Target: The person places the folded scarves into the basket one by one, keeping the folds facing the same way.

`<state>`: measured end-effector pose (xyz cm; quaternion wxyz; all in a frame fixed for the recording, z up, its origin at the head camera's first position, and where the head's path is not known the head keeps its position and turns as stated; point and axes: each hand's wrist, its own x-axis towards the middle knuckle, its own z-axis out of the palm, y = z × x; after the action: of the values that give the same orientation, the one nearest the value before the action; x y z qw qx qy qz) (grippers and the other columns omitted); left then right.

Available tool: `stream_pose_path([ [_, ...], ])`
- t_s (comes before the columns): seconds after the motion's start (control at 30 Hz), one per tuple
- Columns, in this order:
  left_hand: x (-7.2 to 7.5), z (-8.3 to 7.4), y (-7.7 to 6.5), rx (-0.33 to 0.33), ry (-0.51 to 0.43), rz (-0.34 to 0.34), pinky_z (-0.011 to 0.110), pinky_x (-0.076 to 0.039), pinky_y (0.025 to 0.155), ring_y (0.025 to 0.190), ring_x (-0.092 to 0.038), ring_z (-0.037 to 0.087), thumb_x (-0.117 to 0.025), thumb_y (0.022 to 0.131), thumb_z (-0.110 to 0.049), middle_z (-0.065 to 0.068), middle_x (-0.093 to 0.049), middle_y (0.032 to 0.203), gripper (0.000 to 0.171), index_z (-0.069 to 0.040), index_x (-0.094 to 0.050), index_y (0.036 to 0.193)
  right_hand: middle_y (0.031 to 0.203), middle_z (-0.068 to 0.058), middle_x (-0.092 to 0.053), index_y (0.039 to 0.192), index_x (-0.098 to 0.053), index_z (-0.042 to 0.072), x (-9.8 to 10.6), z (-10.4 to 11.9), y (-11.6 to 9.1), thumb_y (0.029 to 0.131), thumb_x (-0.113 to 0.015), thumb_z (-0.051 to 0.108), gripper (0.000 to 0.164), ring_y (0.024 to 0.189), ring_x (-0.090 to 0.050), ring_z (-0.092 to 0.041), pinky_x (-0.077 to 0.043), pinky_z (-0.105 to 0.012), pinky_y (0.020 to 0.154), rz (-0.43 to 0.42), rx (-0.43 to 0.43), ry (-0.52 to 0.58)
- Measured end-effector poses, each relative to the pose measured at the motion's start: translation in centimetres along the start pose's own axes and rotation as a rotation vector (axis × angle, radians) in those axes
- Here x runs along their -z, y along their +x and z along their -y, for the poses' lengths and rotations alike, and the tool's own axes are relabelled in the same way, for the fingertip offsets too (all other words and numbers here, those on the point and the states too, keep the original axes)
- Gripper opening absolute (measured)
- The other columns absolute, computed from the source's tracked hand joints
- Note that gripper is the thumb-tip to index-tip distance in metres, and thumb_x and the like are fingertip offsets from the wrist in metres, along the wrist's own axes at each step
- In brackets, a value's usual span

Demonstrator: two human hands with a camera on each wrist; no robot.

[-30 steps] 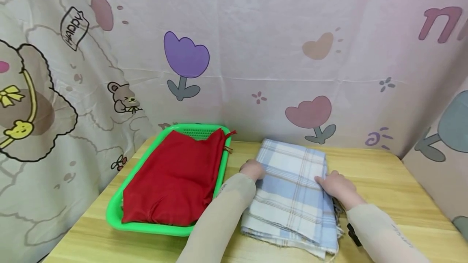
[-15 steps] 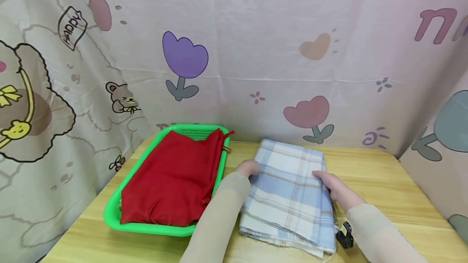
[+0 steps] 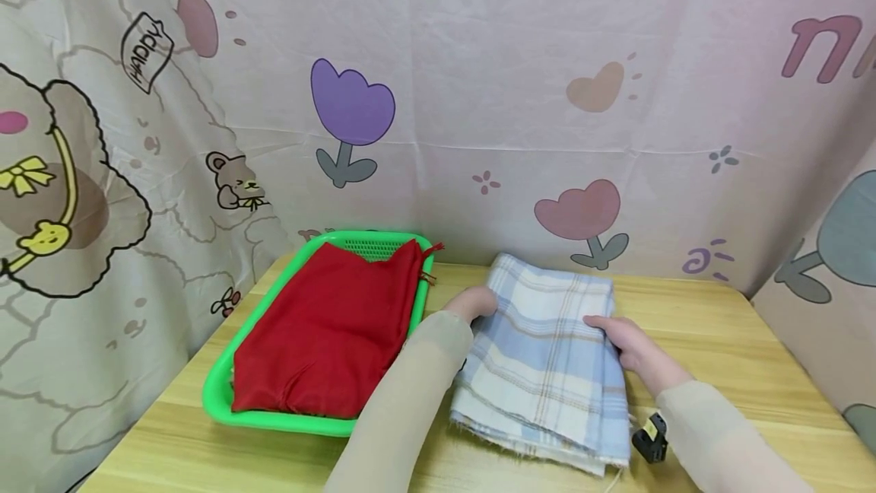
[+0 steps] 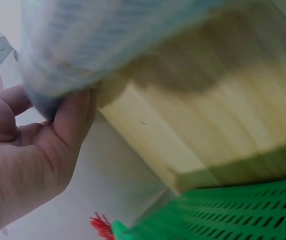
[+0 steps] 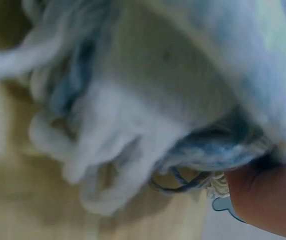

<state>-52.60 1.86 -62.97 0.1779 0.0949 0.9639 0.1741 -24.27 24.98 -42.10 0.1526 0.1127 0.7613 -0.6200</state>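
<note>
A folded blue-and-white plaid scarf [image 3: 541, 356] with fringed ends lies between the two hands in the head view. My left hand [image 3: 474, 303] grips its left edge; in the left wrist view, the thumb and fingers of the left hand [image 4: 40, 145] pinch the cloth, which is raised off the table there. On the opposite edge, my right hand [image 3: 630, 342] holds the folded layers with the thumb on top and the other fingers hidden below. Close up in the right wrist view, loose fringe [image 5: 112, 150] hangs beside the right hand [image 5: 268, 200].
A green plastic basket [image 3: 274, 421] stands left of the scarf, holding a red cloth [image 3: 328, 333] with tassels over its right rim. The wooden table [image 3: 712, 348] ends at a printed curtain [image 3: 438, 82] behind. A small black device [image 3: 650, 438] sits by the right wrist.
The right hand's fingers have moved under the scarf's right edge. The scarf's far left part has risen slightly with the left hand. Basket and red cloth have stayed put.
</note>
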Motion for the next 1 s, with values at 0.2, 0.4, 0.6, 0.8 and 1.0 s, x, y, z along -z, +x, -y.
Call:
stream_pose_path([
  [0.2,3.9,-3.3,-6.5,-0.004,-0.079,-0.014,0.033,-0.046,0.066,0.089,-0.053,0.015,-0.037,0.095,-0.016,0.003,-0.058,0.121,0.032,-0.013,-0.059,0.119,0.091,-0.001,-0.054,0.126,-0.031,-0.017,0.8,1.0,-0.7,0.093,-0.050,0.027,0.059,0.074,-0.054,-0.006,-0.047,-0.023,0.069,0.014,0.012,-0.008],
  [0.4,8.4,-6.8,-14.6,0.043,-0.240,-0.024,0.040,-0.051,0.070,0.089,-0.057,0.021,-0.036,0.093,-0.011,0.008,-0.058,0.114,0.031,-0.004,-0.055,0.116,0.082,0.005,-0.056,0.124,-0.033,-0.013,1.4,2.0,-1.2,0.093,-0.050,0.030,0.056,0.073,-0.056,-0.006,-0.049,-0.025,0.070,0.064,0.011,0.015],
  [0.6,13.9,-8.8,-22.5,0.011,-0.361,0.040,0.044,-0.054,0.063,0.078,-0.061,0.027,-0.040,0.088,-0.008,0.013,-0.059,0.098,0.023,0.004,-0.054,0.102,0.083,0.005,-0.057,0.129,-0.027,-0.012,1.8,3.2,-1.7,0.093,-0.049,0.031,0.060,0.075,-0.058,-0.006,-0.050,-0.025,0.071,0.113,0.017,0.045],
  [0.8,19.1,-11.3,-32.8,-0.013,-0.469,0.061,0.041,-0.052,0.081,0.083,-0.056,0.025,-0.035,0.087,0.000,0.013,-0.055,0.097,0.020,0.006,-0.051,0.097,0.087,0.006,-0.056,0.126,-0.023,-0.004,1.9,4.5,-1.6,0.094,-0.046,0.028,0.049,0.079,-0.059,-0.007,-0.050,-0.025,0.075,0.226,0.048,0.112],
  [1.0,21.7,-11.1,-35.1,0.003,-0.435,0.066,0.040,-0.052,0.087,0.092,-0.059,0.027,-0.038,0.091,-0.005,0.016,-0.057,0.108,0.026,0.008,-0.051,0.110,0.090,0.007,-0.057,0.120,-0.025,0.004,1.6,6.0,-1.7,0.096,-0.043,0.020,0.034,0.083,-0.060,-0.006,-0.050,-0.024,0.077,0.324,0.097,0.210],
])
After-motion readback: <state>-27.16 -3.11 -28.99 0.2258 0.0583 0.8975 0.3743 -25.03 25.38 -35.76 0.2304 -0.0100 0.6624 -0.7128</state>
